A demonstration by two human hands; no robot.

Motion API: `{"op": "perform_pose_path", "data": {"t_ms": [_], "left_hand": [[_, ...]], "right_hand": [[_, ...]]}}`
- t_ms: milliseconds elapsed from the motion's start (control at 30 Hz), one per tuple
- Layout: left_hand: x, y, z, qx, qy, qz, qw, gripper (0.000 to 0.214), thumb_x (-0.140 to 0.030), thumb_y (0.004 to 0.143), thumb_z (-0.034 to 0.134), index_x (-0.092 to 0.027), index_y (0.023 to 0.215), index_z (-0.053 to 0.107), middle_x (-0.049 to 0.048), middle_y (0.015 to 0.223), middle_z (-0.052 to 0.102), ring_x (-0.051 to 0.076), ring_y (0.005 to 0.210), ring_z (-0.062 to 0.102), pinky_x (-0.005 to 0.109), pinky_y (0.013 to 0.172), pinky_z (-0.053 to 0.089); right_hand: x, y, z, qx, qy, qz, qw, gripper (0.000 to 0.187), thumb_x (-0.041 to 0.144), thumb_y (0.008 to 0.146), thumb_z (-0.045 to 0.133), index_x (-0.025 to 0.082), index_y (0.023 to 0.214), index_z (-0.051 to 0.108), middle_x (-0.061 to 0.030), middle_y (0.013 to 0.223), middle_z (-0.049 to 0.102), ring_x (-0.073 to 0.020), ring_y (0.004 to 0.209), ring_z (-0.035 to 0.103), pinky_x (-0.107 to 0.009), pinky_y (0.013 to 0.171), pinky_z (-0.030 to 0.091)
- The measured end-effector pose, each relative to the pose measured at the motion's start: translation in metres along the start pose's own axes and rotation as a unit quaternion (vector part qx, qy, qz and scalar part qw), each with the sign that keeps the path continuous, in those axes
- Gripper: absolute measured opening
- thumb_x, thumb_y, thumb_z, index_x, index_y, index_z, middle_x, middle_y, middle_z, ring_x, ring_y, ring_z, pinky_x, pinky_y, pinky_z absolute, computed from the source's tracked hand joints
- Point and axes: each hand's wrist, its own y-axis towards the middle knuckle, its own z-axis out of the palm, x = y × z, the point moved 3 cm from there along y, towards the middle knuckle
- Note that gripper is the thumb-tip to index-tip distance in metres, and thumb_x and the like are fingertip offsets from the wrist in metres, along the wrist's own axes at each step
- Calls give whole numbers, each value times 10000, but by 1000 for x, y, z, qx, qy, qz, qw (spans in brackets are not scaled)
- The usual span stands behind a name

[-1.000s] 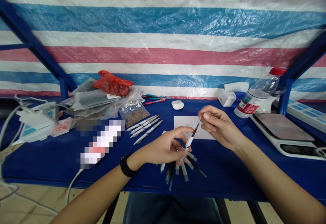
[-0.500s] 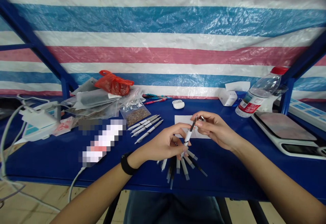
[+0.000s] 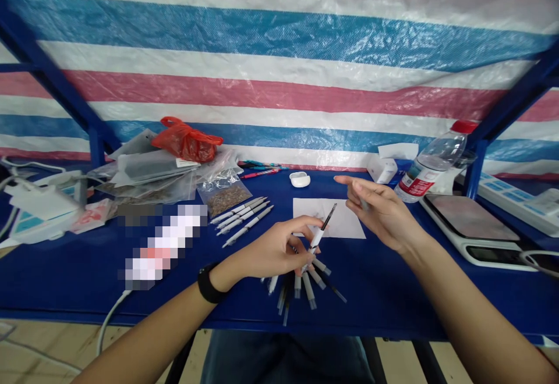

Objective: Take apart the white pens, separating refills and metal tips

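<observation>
My left hand (image 3: 275, 247) pinches a white pen barrel (image 3: 315, 240), held tilted, its dark refill tip (image 3: 330, 214) bare and sticking out of the upper end. Over the right side of a white paper sheet (image 3: 328, 218), my right hand (image 3: 382, 209) is raised with fingers curled in and the index finger stretched to the left. A small greyish thing shows under its fingers, too blurred to name. Below my left hand lie several pen parts and refills (image 3: 309, 291) fanned out, partly hidden by the hand. Several assembled white pens (image 3: 242, 218) lie in a row to the left.
Behind the pens are a bag of brown bits (image 3: 227, 198), clear plastic bags (image 3: 148, 169) and a red bag (image 3: 187, 139). A white earbud case (image 3: 300, 180) sits at the back. To the right stand a bottle (image 3: 430, 166) and a scale (image 3: 469, 218).
My right hand has moved away from the pen's tip, to the right. My left hand still holds the pen barrel. The whole view has shifted slightly.
</observation>
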Motion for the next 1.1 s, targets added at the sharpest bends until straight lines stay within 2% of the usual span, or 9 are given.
{"op": "perform_pose_path", "data": {"t_ms": [67,200,400,500,633,733,833,1000,1100], "left_hand": [[1,0,1,6,2,-3,1000,439,-353,904,718,-223,1280,534,-6,963,592,102,619,670,249,579,602],[2,1,4,13,10,-6,1000,423,-326,901,712,-225,1274,541,2,987,593,108,647,687,234,577,595],[4,1,4,17,17,-6,1000,436,-301,905,696,-229,1309,547,30,1040,610,110,646,694,242,573,589],[2,0,4,16,22,-7,1000,417,-294,909,688,-229,1299,554,35,1045,602,118,651,697,260,586,592],[-1,-1,4,18,36,-9,999,404,-291,904,687,-223,1280,557,38,1039,591,139,684,708,271,598,590],[-3,-1,4,19,42,-12,999,400,-299,901,686,-214,1270,557,39,1034,581,151,702,715,275,606,587],[-5,0,3,17,45,-14,999,402,-330,898,695,-212,1259,562,33,1010,576,151,684,706,283,605,586],[-6,0,3,21,47,-5,999,388,-313,902,681,-204,1255,564,26,988,592,139,679,699,266,609,579],[-5,0,2,18,49,-3,999,388,-297,900,677,-200,1259,566,24,987,585,144,691,704,263,604,575]], "right_hand": [[0,0,0,-6,17,-12,1000,411,601,700,858,258,926,840,43,630,400,-123,614,375,-315,683,466],[-4,1,-1,-28,56,-29,998,392,588,591,932,248,739,806,10,656,546,-138,647,480,-326,680,502],[-3,1,-3,-28,121,-54,991,371,552,609,944,280,823,811,-16,785,714,-142,704,601,-300,675,546],[-1,-1,-2,-26,118,-52,991,386,554,587,953,273,811,814,-25,793,738,-155,705,630,-315,674,563],[-1,-2,-1,-4,107,-55,993,308,499,659,933,278,841,816,-23,817,752,-158,755,668,-311,691,578],[0,-2,1,-5,114,-52,992,312,494,631,950,281,819,822,-17,794,750,-158,751,678,-308,686,588],[2,-2,1,-16,122,-54,991,338,500,584,969,275,792,826,-15,773,755,-152,696,664,-311,666,592],[4,-1,-1,-31,144,-66,987,329,495,578,975,287,789,832,4,760,760,-95,599,603,-230,578,547],[2,0,-1,-25,142,-69,987,310,495,594,969,298,792,834,3,777,766,-102,618,617,-243,607,556]]}}
